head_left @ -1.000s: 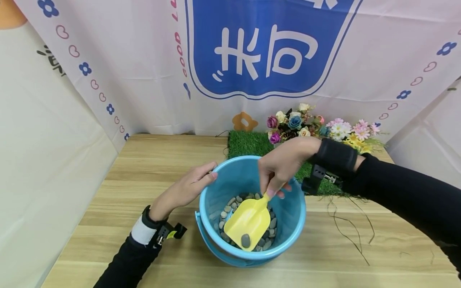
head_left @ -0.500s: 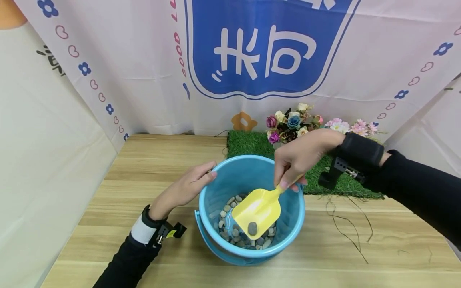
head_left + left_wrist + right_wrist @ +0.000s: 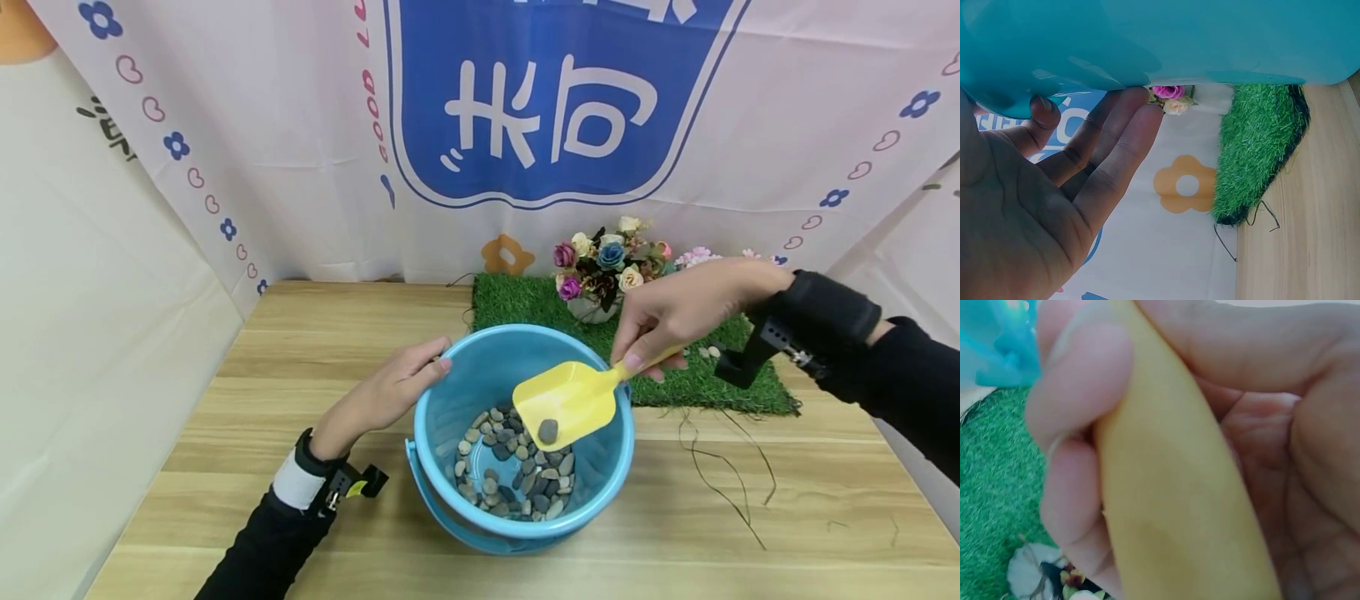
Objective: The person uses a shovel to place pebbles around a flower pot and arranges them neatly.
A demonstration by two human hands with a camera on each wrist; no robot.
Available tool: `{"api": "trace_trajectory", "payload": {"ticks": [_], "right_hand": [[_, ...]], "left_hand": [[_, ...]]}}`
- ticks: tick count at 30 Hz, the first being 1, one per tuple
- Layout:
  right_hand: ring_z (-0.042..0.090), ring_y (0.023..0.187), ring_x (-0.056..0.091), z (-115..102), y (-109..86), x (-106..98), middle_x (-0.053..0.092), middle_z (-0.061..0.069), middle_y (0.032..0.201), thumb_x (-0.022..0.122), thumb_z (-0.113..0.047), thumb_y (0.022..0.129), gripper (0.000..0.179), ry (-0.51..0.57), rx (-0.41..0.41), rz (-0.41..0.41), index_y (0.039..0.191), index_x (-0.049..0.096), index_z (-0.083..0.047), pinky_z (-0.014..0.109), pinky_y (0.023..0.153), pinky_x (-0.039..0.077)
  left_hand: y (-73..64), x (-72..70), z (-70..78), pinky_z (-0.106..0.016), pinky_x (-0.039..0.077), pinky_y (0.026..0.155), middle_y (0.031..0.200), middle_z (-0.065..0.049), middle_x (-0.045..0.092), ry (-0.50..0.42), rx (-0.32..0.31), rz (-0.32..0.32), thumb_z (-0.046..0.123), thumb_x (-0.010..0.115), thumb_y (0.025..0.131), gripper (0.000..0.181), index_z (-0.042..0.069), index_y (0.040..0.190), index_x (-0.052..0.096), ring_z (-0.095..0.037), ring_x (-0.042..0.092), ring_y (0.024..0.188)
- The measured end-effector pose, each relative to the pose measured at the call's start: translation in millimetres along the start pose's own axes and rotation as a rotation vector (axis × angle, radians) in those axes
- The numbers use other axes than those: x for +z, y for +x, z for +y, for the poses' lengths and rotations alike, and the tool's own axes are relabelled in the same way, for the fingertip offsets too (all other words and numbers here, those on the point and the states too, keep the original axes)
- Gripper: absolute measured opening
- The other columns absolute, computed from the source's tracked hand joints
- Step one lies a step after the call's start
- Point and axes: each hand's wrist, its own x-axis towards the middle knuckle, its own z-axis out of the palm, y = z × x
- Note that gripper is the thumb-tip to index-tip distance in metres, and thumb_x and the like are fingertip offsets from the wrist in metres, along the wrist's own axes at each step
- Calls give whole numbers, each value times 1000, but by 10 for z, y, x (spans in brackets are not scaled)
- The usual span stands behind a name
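Note:
My right hand grips the handle of a yellow toy shovel, its fingers curled round the yellow handle in the right wrist view. One grey pebble lies near the front edge of the scoop, which is over the right side of a light blue bucket. Many grey and tan pebbles lie on the bucket's floor, part of which shows bare. My left hand rests at the bucket's left rim. In the left wrist view, its fingers are extended, with the tips at the outer wall.
Behind the bucket lies an artificial grass mat bearing a pot of artificial flowers. The bucket's handle hangs down in front. Loose dark threads lie on the wooden table. A printed cloth hangs behind.
My right hand has moved right and back with the shovel, still carrying the one pebble, and more pebbles on the bucket's floor now show. The left hand has stayed at the rim.

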Motion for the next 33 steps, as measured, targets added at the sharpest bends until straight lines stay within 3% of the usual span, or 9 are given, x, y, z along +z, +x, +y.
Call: {"api": "trace_trajectory", "payload": {"ticks": [13,24,33], "right_hand": [[14,52,49,303,-507,90,58,2,71,43,-14,99,23,34,104,178,84,60,-16,27,50,49],[17,57,52,624,-949,184,59,1,75,40,-9,99,24,19,130,332,95,63,-15,29,55,50],[19,54,47,937,-1166,306,54,7,66,40,-17,100,26,78,279,385,85,60,-13,31,56,48]], "left_hand": [[4,-2,2,-32,56,57,76,-6,54,-15,1,-5,27,32,102,22,11,95,45,-16,63,66],[8,3,3,-32,56,56,77,-4,55,-10,5,-10,28,31,102,23,12,97,46,-15,62,65],[-2,-2,12,-32,56,56,76,-5,56,-11,0,-11,28,32,102,23,11,97,46,-15,62,64]]}}
